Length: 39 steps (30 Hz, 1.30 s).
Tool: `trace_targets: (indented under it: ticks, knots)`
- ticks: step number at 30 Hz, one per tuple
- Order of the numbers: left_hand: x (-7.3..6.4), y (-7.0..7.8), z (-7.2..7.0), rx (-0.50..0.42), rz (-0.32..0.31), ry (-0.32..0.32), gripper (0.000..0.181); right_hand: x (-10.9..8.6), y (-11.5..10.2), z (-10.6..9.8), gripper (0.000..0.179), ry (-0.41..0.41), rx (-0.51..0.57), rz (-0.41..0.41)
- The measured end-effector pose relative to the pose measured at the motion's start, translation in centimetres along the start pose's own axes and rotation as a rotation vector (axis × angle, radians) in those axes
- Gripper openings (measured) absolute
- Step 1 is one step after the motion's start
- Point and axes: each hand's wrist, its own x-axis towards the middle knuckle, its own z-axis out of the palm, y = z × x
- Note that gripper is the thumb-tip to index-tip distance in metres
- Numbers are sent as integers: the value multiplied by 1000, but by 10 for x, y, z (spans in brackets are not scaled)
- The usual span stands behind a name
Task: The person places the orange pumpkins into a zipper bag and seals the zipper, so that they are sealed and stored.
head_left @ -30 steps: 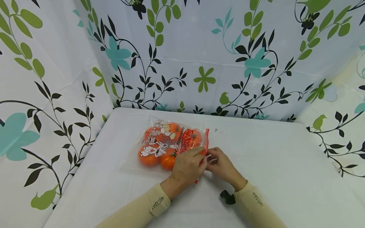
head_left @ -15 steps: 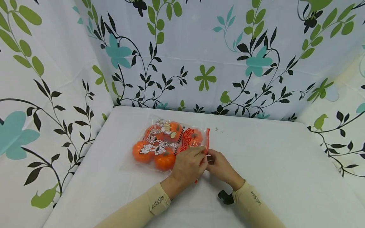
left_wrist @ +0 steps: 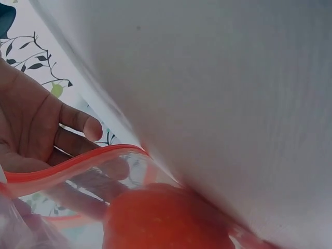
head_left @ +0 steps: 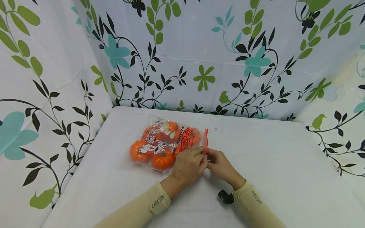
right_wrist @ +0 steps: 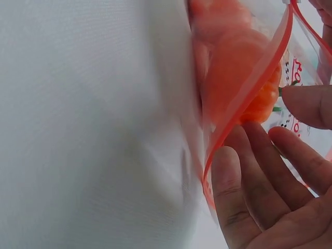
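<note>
A clear zip bag [head_left: 182, 139] with a red zip edge and printed cartoon figures lies on the table, several orange-red tomatoes [head_left: 163, 161] inside. My left hand [head_left: 188, 166] grips the bag by its right end, near the red zip edge. From the right, my right hand [head_left: 220, 166] reaches into the mouth of the bag. The right wrist view shows its fingers [right_wrist: 259, 171], fairly straight, between the parted red edges and right at a tomato [right_wrist: 241, 78] with a green stem. Through the film, the left wrist view shows some fingers of the right hand [left_wrist: 31, 111] near a tomato [left_wrist: 166, 218].
A white cloth covers the table [head_left: 271, 158]. Patterned curtains [head_left: 176, 57] with leaves and flowers stand behind it and along both sides. A small black device [head_left: 226, 197] sits at the right wrist.
The two tomatoes nearest me have shifted left inside the bag, mostly during the first half second. Both hands stay almost in place at the bag's mouth.
</note>
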Motion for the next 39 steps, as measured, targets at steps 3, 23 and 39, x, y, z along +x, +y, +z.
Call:
trace_targets:
  ticks: [3,23,39]
  knots:
    - [1,1,-1,-9,-19,-8,10,-1,2,-1,41,-4,7,1]
    - [7,5,9,105,-5,-133,21,-9,1,-20,34,88,-105,110]
    - [1,1,-10,37,3,-149,23,-29,-3,-37,11,66,-129,220]
